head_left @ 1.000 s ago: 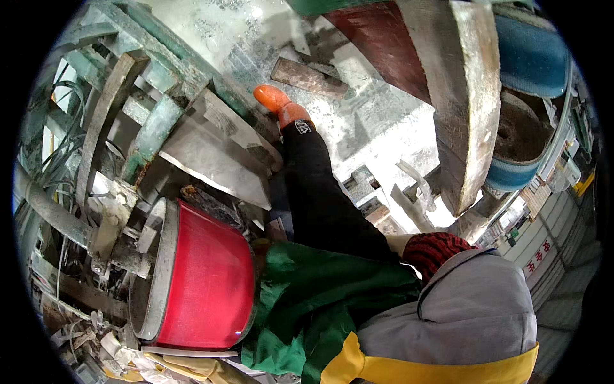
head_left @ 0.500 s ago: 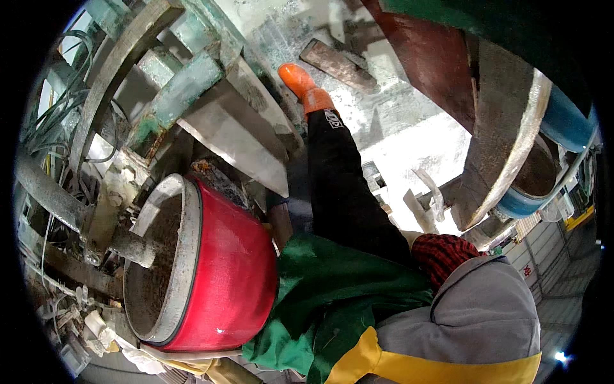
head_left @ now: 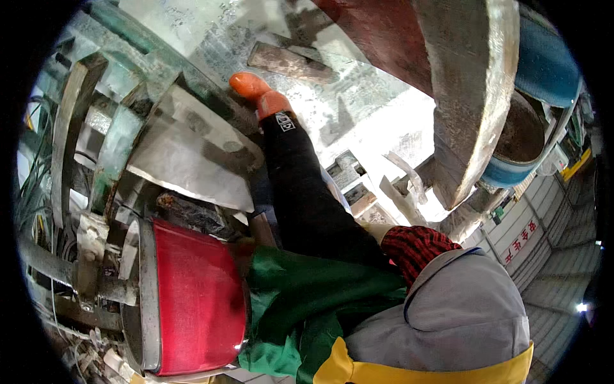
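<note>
My right arm, in a grey sleeve [head_left: 441, 313], comes in at the lower right. It ends in a red-and-black knitted cuff [head_left: 419, 253]. Past the cuff, a pale part of my right hand [head_left: 378, 234] shows beside my black-trousered leg [head_left: 307, 192]. The leg hides its fingers, so I cannot make out whether it holds anything. My left hand is not in view. A green apron [head_left: 320, 288] covers my lap. An orange shoe [head_left: 249, 86] is on my foot. Left of the apron sits a red drum [head_left: 198, 297] with a grey rim.
Greenish, crusted metal framework [head_left: 118, 150] and a pale plate [head_left: 192, 150] stand at the left. A worn plank [head_left: 291, 62] lies past my shoe on wet ground. A thick-edged curved panel [head_left: 467, 96] and a blue tub [head_left: 508, 173] are at the right.
The view has turned, so my leg, the orange shoe and the plank now appear further left. The red drum sits lower and more to the left. My right hand stays close to the leg.
</note>
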The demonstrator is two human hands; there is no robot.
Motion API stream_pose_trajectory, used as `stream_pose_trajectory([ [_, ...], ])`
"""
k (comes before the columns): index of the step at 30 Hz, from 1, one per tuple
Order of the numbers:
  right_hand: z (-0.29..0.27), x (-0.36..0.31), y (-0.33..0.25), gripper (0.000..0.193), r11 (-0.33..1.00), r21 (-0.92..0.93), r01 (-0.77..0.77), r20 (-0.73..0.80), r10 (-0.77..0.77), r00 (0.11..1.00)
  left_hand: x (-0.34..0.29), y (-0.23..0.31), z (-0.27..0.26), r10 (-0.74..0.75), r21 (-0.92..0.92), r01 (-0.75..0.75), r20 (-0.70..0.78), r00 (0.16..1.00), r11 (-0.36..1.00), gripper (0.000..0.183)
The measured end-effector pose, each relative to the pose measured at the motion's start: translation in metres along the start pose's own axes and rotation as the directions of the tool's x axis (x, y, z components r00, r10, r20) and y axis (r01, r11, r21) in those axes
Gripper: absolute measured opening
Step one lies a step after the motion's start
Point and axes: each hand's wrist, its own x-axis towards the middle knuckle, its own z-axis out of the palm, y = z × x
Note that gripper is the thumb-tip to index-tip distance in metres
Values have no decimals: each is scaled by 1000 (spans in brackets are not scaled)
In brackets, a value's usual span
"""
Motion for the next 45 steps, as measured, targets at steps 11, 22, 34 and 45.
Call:
stream_pose_trajectory([
  [11, 5, 48, -18, 62, 1000, -2, 16, -109, -16, 994, 2, -18, -6, 431, 324, -393, -52, 901, 860, 62],
  [22, 2, 76, 9, 68, 992, -124, -7, -174, -14, 985, -14, -35, 9, -140, -418, 87, -99, 985, 904, 51],
  [34, 13, 79, 27, 54, 983, -178, 32, -186, -65, 980, -44, -69, 19, -296, -546, 204, -85, 951, 813, 44],
  [45, 5, 113, 62, 30, 959, -282, 25, -78, -49, 996, -24, -55, 8, 305, -147, -347, -250, 919, 926, 46],
])
